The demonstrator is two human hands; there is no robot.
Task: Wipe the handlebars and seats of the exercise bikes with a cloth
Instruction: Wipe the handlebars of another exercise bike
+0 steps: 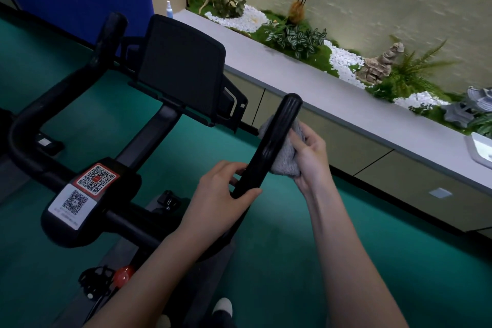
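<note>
Over the green floor (306, 234) beside the ledge (332, 93), keep your left hand (221, 194) clamped low on the grip (274, 141) while your right hand (310, 157), fingers closed around the cloth (286, 157), drags it fully to the tip.

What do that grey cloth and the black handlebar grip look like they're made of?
The cloth looks like soft microfibre or terry: grey, fuzzy nap, bunched in the right hand. The handlebar grip, held lower down by the left hand, looks like black rubber or moulded plastic, smooth with a dull sheen; which one can't be told.
</note>
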